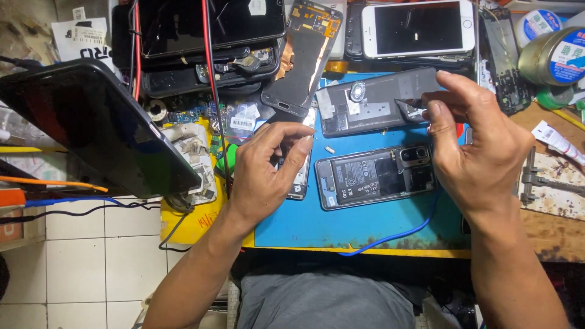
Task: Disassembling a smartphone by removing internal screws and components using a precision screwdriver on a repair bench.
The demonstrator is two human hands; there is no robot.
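Note:
An opened smartphone (375, 178) with its battery and camera exposed lies face down on the blue work mat (341, 222). My left hand (265, 170) pinches a thin phone frame part (300, 176) standing on edge beside that phone. My right hand (481, 146) hovers above the phone's camera end with thumb and forefinger pinched on a slim dark tool (409, 103), whose tip points left over a grey back cover (378, 100). A tiny pale piece (329, 149) rests on the mat between the two phones.
A dark tablet (91, 125) leans at the left. Stacked phones, a white-fronted phone (417, 27), flex parts and red wires (213, 85) crowd the back. Round tins (557, 55) stand at the far right. A blue cable (396, 234) loops over the mat's front edge.

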